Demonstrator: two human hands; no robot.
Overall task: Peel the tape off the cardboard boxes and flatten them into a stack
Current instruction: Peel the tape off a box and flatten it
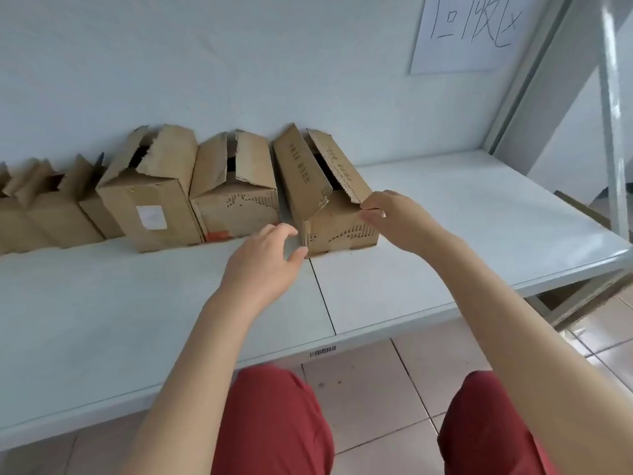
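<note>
A row of brown cardboard boxes (pixel 150 207) stands along the back of the white bench (pixel 462 241), close to the wall. The end box (pixel 342 231), at the 3 o'clock end of the row, sits near the middle of the view. Its top flaps stick up, half open. The left hand (pixel 263 255) is at the 8 o'clock corner of this box. Its fingers are bent loosely and hold nothing, and the thumb tip just touches the bottom corner. The right hand (pixel 394 217) is at the 3 o'clock side of the box, up by the top corner. Its fingers and thumb pinch the cardboard there, just under a flap with a jagged edge. The next box (pixel 236 207), at 9 o'clock from the end box, is open on top too. A paper sign (pixel 472 32) hangs on the wall at 1 o'clock. Red trousers (pixel 274 423) show at 6 o'clock, above the floor tiles (pixel 376 389).
</note>
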